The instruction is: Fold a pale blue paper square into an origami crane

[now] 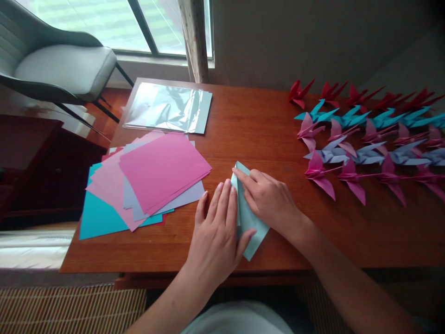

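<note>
A folded pale green sheet of origami paper (255, 227) lies on the table in front of me, its narrow point facing away. My left hand (217, 227) rests flat along the paper's left edge, fingers stretched out and thumb spread across its lower part. At the upper end, my right hand (269, 195) is closed on the paper, index finger pressed at the left edge near the tip and the other fingers curled. Both hands partly cover the folds.
Loose coloured paper sheets (165, 171) fan out at the left. Behind them lies a clear packet of pale green paper (167, 107). Rows of folded paper cranes (316, 171) in several colours stand at the right. A grey chair (66, 65) is beyond the table's (243, 116) left end.
</note>
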### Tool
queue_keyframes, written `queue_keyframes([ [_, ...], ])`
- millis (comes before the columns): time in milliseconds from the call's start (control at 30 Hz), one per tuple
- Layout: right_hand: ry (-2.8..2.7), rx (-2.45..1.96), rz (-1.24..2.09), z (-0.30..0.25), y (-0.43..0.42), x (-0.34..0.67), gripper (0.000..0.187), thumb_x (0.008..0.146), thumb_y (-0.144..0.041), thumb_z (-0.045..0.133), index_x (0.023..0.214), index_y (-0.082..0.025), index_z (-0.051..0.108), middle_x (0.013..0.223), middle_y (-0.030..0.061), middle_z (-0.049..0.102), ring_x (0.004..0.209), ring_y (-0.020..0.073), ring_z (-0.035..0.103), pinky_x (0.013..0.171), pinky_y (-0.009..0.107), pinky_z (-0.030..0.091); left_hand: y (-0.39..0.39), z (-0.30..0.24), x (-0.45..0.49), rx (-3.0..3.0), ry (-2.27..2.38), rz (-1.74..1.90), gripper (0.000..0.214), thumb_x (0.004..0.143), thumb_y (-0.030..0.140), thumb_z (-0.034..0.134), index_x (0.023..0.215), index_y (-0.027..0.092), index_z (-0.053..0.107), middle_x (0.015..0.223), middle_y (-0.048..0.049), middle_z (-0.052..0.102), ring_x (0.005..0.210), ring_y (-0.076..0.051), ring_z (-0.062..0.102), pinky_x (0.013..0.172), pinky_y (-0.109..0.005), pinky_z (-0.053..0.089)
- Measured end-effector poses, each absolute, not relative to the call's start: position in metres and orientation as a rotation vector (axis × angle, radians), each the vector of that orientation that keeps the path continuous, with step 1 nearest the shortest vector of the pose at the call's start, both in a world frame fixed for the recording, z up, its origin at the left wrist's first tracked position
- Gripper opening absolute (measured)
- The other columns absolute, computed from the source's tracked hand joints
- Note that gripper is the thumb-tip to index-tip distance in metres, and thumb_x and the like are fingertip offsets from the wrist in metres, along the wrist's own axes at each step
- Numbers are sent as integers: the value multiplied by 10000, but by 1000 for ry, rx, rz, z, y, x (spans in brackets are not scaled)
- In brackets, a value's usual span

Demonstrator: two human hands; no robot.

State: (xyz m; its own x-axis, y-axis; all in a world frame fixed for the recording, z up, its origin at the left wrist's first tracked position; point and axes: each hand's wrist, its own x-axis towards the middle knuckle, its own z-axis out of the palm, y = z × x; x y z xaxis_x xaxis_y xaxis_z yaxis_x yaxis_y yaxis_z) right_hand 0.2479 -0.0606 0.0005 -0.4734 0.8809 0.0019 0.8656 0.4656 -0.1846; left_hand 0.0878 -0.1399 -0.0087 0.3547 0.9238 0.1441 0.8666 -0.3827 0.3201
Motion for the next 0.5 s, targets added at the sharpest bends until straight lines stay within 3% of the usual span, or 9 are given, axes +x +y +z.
queue_keyframes([
  [500, -2623, -1613, 298, 4, -61, 247, 478, 1029, -248, 383, 1499, -225, 471, 1144, 91, 686, 996, 213, 653, 774, 292, 521, -141, -7, 93, 2524, 1678, 273, 803, 986, 590, 400, 1555, 28, 325, 1649, -162, 268, 1543, -318, 235, 1262, -521, 119],
])
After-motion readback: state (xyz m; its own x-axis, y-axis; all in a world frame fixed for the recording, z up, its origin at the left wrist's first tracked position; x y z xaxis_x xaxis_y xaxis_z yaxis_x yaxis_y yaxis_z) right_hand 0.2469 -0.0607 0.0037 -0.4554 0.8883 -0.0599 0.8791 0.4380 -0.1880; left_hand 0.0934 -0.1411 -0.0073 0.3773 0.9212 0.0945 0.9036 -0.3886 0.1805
